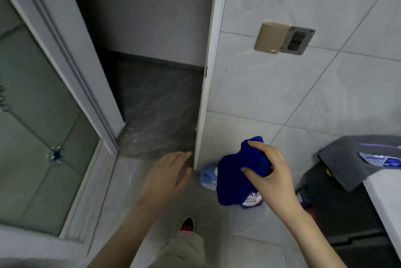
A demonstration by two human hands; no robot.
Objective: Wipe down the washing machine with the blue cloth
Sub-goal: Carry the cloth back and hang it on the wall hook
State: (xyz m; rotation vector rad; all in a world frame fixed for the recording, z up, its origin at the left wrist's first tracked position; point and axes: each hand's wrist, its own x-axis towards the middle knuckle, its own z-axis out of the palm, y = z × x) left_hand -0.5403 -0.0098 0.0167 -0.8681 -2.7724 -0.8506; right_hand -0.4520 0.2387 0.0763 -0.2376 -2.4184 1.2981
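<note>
My right hand grips a bunched blue cloth, which hangs down from my fingers in front of the tiled wall. My left hand is held out with relaxed, nearly straight fingers and holds nothing; its fingertips reach toward the white door frame edge. At the far right, a white appliance edge shows, probably the washing machine, with a dark grey mat draped over its top. Most of that machine is outside the view.
A glass-panelled door stands open at left, with a dark floor beyond the doorway. A wall socket with a raised gold cover sits on the tiled wall. Light blue shoes lie on the floor below the cloth. A dark bin stands beside the appliance.
</note>
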